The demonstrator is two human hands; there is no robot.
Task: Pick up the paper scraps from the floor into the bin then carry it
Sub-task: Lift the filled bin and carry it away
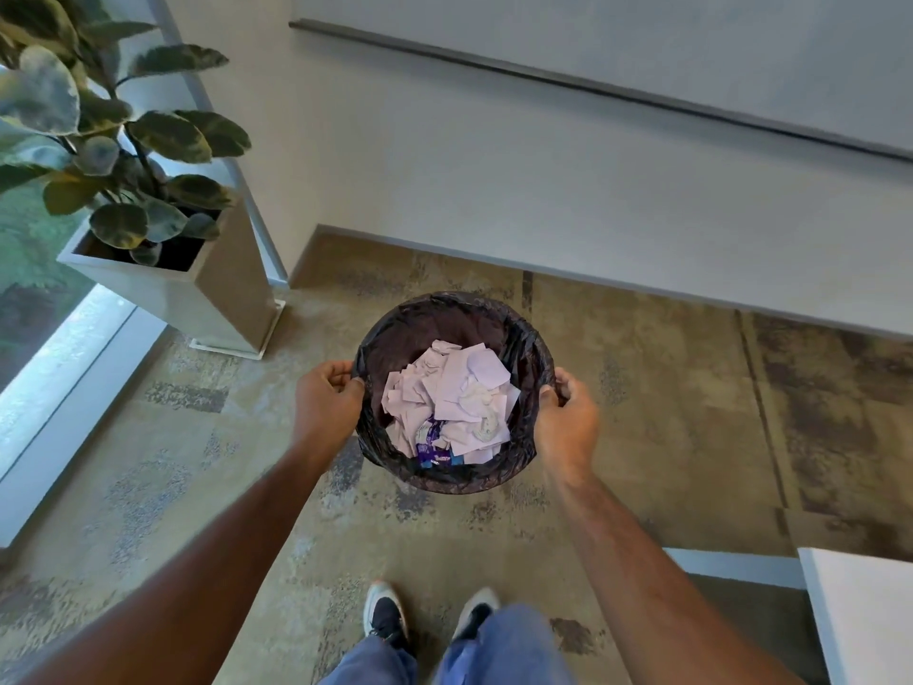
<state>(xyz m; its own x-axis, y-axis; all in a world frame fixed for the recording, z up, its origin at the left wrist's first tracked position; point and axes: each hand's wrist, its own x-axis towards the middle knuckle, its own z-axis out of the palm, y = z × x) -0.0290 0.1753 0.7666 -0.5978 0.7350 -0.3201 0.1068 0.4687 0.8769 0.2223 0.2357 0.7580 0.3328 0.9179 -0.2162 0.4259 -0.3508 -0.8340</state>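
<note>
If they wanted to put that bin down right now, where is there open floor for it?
Bare carpet lies right of the bin, up to the wall base, and more lies to its left, between the planter and the left hand. It is tighter near the shoes and the white ledge.

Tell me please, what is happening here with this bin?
A person stands on the mottled carpet floor and holds a round bin lined with a black plastic bag. The left hand grips its left rim and the right hand grips its right rim. Pale torn paper scraps and a small purple wrapper lie inside the bin. No scraps show on the visible floor. A potted plant in a grey square planter stands to the left, by the window.
</note>
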